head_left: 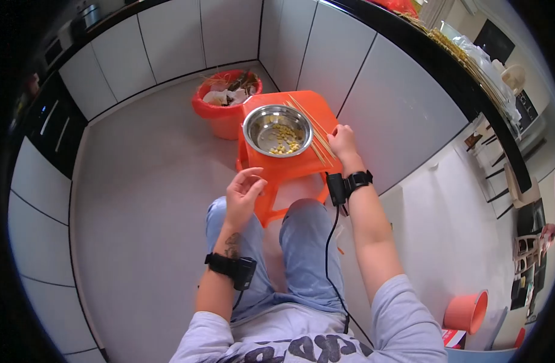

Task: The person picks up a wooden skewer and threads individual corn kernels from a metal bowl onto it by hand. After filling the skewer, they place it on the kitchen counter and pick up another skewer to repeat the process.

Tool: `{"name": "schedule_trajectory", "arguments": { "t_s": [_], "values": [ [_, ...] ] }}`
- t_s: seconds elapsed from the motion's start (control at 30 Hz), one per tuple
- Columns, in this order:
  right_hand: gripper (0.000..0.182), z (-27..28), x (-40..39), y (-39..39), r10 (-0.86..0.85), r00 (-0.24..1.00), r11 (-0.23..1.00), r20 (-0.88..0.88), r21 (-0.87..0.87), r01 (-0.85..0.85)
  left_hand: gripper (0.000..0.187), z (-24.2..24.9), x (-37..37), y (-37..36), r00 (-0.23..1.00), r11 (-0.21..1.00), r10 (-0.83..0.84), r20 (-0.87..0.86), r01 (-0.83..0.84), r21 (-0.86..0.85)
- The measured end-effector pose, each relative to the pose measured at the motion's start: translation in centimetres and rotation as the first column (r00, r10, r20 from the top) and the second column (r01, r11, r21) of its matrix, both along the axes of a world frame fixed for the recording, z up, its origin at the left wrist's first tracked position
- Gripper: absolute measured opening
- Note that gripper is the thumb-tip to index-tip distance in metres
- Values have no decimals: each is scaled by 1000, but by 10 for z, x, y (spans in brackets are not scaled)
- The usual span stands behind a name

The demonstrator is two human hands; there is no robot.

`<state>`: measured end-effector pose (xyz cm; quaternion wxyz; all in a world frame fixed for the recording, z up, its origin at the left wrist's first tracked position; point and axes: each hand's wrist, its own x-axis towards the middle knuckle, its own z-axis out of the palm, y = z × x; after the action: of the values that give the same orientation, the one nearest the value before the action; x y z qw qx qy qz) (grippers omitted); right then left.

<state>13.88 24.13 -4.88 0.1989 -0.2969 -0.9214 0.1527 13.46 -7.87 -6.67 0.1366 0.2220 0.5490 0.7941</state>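
Observation:
A stainless steel bowl (259, 143) stands on the orange stool (257, 167) in front of my knees. Small yellow pieces (285, 139), like kernels or beans, lie inside it. Several thin wooden skewers (321, 143) rest on the stool to the bowl's right. My left hand (245, 191) hovers just off the stool's near left side, its fingers loosely bent and apart, with nothing visible in them. At the stool's right edge, beside the skewers, my right hand (343, 141) has its fingers curled closed. What they grip, if anything, is hidden.
A red bin (223, 124) with refuse stands behind the stool on the left. White cabinets (332, 51) line the back and right, under a dark countertop (410, 48). A pink bucket (465, 311) is at lower right. Black cables run from my wristbands.

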Motion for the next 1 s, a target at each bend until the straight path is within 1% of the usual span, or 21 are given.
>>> {"name": "schedule_trajectory", "arguments": {
  "t_s": [0.07, 0.1, 0.17, 0.2, 0.27, 0.3, 0.37, 0.4, 0.47, 0.5, 0.57, 0.6, 0.67, 0.7, 0.73, 0.77, 0.8, 0.87, 0.9, 0.97, 1.0],
  "values": [
    [21, -7, -11, 13, -6, 994, 1000, 110, -20, 8, 26, -4, 3, 6, 999, 999, -37, 18, 37, 19],
    [21, -3, -12, 12, -1, 994, 1000, 106, -17, 3, 25, 0, 6, 7, 998, 999, -49, 26, 49, -3],
    [23, 2, -7, 8, -39, 982, 999, 187, -4, 41, 25, 1, 7, 7, 999, 998, -50, 22, 50, -27],
    [23, -1, -5, 9, -38, 982, 999, 183, -3, 39, 25, 1, 8, 7, 998, 997, -56, 22, 57, -55],
    [14, -12, 0, 11, -58, 997, 996, 44, 65, 55, 24, 2, 6, 8, 999, 996, -46, 20, 47, -73],
    [14, -13, 4, 11, -62, 997, 996, 43, 62, 59, 23, 2, 5, 8, 1000, 997, -27, 7, 27, -72],
    [12, -14, 13, 13, -83, 997, 994, -12, -75, 81, 23, 2, 5, 9, 1000, 997, -16, -8, 16, -75],
    [12, -15, 18, 15, -90, 996, 993, -15, -79, 89, 22, 1, 5, 9, 1000, 996, -28, -3, 28, -79],
    [14, -17, 28, 17, -51, 995, 993, -86, -107, 41, 21, 0, 6, 11, 999, 995, -46, 2, 46, -87],
    [14, -17, 32, 18, -56, 995, 993, -87, -109, 46, 21, -1, 8, 14, 998, 995, -58, -16, 56, -87],
    [13, -18, 41, 21, 56, 982, 990, -181, -115, -78, 21, -3, 10, 20, 996, 993, -79, -33, 75, -87],
    [13, -15, 45, 19, 46, 982, 991, -181, -117, -68, 21, -5, 11, 23, 995, 989, -99, -23, 96, -113],
    [21, -11, 51, 15, 27, 975, 935, -219, -339, -102, 22, -8, 14, 29, 991, 980, -136, -10, 133, -150],
    [21, -11, 55, 15, 6, 977, 932, -215, -353, -84, 21, -10, 14, 32, 990, 980, -135, -29, 129, -150],
    [27, -11, 59, 16, 29, 967, 851, -254, -501, -157, 21, -12, 14, 34, 989, 980, -137, -48, 128, -152],
    [34, -12, 64, 16, 42, 953, 744, -301, -627, -230, 20, -13, 14, 37, 988, 981, -140, -67, 129, -142],
    [34, -12, 72, 15, 17, 954, 740, -298, -638, -213, 20, -14, 14, 39, 985, 976, -162, -63, 151, -155],
    [46, -10, 90, 14, 10, 947, 539, -322, -796, -276, 20, -14, 14, 41, 985, 977, -146, -93, 129, -168],
    [46, -7, 100, 10, -9, 947, 539, -322, -799, -267, 20, -14, 16, 43, 985, 978, -150, -83, 135, -158],
    [51, 1, 126, -4, -27, 916, 419, -400, -836, -353, 20, -10, 19, 42, 985, 976, -156, -79, 141, -167],
    [51, 3, 136, -10, -36, 915, 421, -402, -836, -351, 19, -10, 19, 42, 987, 977, -143, -77, 128, -169]
  ]
}}
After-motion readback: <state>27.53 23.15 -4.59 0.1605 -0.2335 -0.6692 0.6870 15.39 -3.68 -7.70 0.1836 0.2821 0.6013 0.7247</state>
